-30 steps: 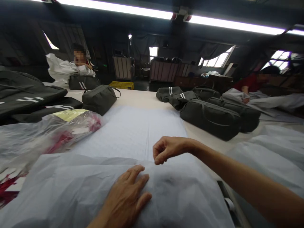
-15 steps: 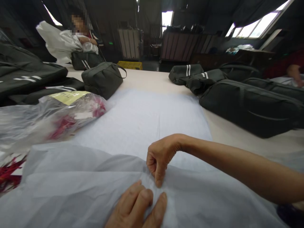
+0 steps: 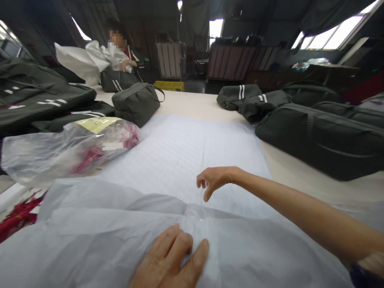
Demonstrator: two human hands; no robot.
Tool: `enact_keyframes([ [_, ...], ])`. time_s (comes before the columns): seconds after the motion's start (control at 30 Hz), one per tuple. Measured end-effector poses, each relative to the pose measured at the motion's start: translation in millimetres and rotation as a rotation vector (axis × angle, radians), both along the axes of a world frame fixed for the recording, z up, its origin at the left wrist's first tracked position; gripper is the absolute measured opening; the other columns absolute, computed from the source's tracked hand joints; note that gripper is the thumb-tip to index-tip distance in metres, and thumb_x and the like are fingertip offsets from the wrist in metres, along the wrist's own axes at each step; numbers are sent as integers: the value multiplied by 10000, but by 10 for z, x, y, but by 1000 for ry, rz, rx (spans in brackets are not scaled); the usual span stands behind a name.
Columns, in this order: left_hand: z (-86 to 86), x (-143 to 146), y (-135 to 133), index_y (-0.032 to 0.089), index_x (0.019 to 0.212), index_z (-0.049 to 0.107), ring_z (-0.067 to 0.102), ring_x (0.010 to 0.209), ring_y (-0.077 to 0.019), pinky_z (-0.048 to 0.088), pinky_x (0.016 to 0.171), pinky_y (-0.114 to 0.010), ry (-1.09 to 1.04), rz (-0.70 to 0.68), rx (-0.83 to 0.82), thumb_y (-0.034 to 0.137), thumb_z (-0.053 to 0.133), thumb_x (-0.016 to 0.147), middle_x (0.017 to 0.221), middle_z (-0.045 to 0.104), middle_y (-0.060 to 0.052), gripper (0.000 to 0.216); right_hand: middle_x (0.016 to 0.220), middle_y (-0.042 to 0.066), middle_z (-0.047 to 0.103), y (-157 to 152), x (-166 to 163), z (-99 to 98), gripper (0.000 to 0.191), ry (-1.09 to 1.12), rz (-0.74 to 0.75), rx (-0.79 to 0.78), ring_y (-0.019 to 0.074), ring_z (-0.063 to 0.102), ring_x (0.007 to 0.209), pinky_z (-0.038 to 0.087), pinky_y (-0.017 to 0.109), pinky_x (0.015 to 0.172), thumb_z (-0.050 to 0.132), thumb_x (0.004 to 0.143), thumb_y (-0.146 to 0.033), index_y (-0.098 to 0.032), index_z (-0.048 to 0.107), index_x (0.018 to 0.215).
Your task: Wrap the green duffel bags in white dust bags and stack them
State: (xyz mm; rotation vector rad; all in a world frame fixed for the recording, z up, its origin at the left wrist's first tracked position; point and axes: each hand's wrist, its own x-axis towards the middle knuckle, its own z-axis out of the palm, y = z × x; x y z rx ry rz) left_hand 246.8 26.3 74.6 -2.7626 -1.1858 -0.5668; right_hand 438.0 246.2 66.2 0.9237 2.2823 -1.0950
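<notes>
Up off the white sheet (image 3: 90, 228) has come the right hand (image 3: 214, 182), loose and empty, while the left hand (image 3: 172, 262) lies flat on it.

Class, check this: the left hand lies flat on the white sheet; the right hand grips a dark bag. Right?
No. In the head view the right hand hovers open above the white sheet, apart from the dark bags. The left hand lies flat on it.

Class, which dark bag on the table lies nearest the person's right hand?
The big front bag on the right, closest to the right hand; the rest lie behind it or far left.
</notes>
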Motion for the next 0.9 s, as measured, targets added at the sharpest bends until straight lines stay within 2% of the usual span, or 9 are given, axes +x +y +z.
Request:
enact_keyframes([
  [0.07, 46, 59, -13, 223, 1275, 549, 579, 876, -194, 537, 886, -335, -25, 23, -26, 540, 483, 937, 918, 592, -27, 468, 1040, 64, 689, -62, 143, 82, 414, 76, -169, 169, 227, 622, 899, 462, 310, 738, 755, 693, -430, -202, 682, 1030],
  [0.13, 100, 141, -35, 217, 1199, 578, 562, 831, -196, 541, 805, -328, -60, 68, -74, 585, 529, 895, 889, 580, -25, 480, 997, 56, 710, -265, 192, 297, 290, 269, -297, 202, 222, 637, 890, 482, 332, 785, 649, 797, -428, -208, 701, 979],
  [0.3, 213, 293, -70, 220, 997, 634, 573, 903, -216, 517, 839, -340, -143, 177, -229, 569, 639, 827, 922, 606, -32, 388, 1208, 64, 678, -1102, -32, 814, 431, 597, -453, 100, 283, 601, 1131, 446, 425, 1010, 553, 862, -554, -264, 682, 1153],
  [0.4, 245, 268, -122, 178, 1184, 581, 560, 1118, -248, 476, 986, -372, -214, 129, -167, 523, 620, 864, 1145, 638, -87, 472, 1329, 68, 616, -1492, -225, 781, 519, 608, -446, 27, 281, 529, 1259, 361, 448, 1121, 469, 899, -596, -262, 630, 1263],
  [0.5, 334, 55, -284, 154, 1154, 584, 566, 1159, -236, 430, 1060, -368, -227, 42, -107, 463, 609, 892, 1158, 665, -88, 406, 1361, 73, 594, -1651, -327, 618, 592, 541, -441, 10, 266, 503, 1294, 316, 439, 1162, 400, 914, -633, -233, 603, 1301],
  [0.6, 482, -463, -572, 199, 1115, 599, 613, 1077, -181, 454, 1023, -311, -282, 77, -105, 349, 578, 922, 1089, 692, -34, 245, 1381, 83, 578, -1640, -358, 563, 620, 478, -462, 83, 284, 479, 1316, 292, 453, 1174, 450, 883, -658, -221, 610, 1293],
  [0.7, 546, -1272, -882, 232, 1229, 575, 582, 1170, -199, 442, 1043, -355, -364, 384, 14, 269, 488, 954, 1229, 657, -53, 291, 1369, 93, 588, -1573, -467, 677, 627, 432, -484, 141, 298, 495, 1302, 318, 462, 1158, 473, 868, -670, -212, 628, 1267],
  [0.8, 416, -2208, -1078, 183, 1262, 576, 533, 1250, -288, 394, 1088, -458, -459, 786, 23, 440, 467, 941, 1326, 601, -129, 426, 1369, 101, 587, -1533, -788, 851, 634, 442, -489, 221, 297, 504, 1296, 346, 455, 1141, 502, 857, -670, -202, 621, 1268],
  [0.9, 133, -3029, -1122, 94, 1270, 563, 480, 1292, -384, 328, 1112, -541, -670, 1065, -262, 564, 456, 882, 1362, 561, -202, 619, 1359, 113, 594, -1530, -1314, 978, 635, 462, -477, 212, 289, 534, 1267, 373, 452, 1118, 520, 858, -643, -186, 596, 1292],
])
